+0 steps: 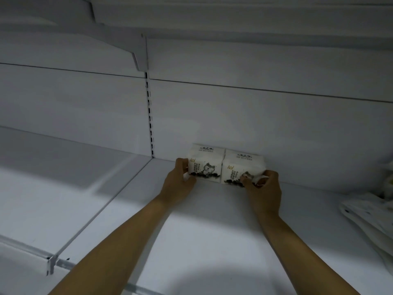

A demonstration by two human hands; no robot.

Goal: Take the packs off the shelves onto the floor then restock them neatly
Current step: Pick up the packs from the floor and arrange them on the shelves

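We see a white metal shelf [212, 241] filling the lower view, backed by a white back panel [255, 124], with the underside of an upper shelf [63, 28] overhead. Two bare forearms reach in from the bottom edge. At the rear of the shelf, against the panel, two white tissue packs stand side by side and touching: the left pack [205, 160] and the right pack [242, 167], each printed with dark lettering and a small grey animal. The left hand [177, 184] curls round the left pack's outer end; the right hand [264, 188] grips the right pack's outer end. White plastic packaging [370, 218] lies at the far right. A slotted upright [150, 116] runs down the panel.
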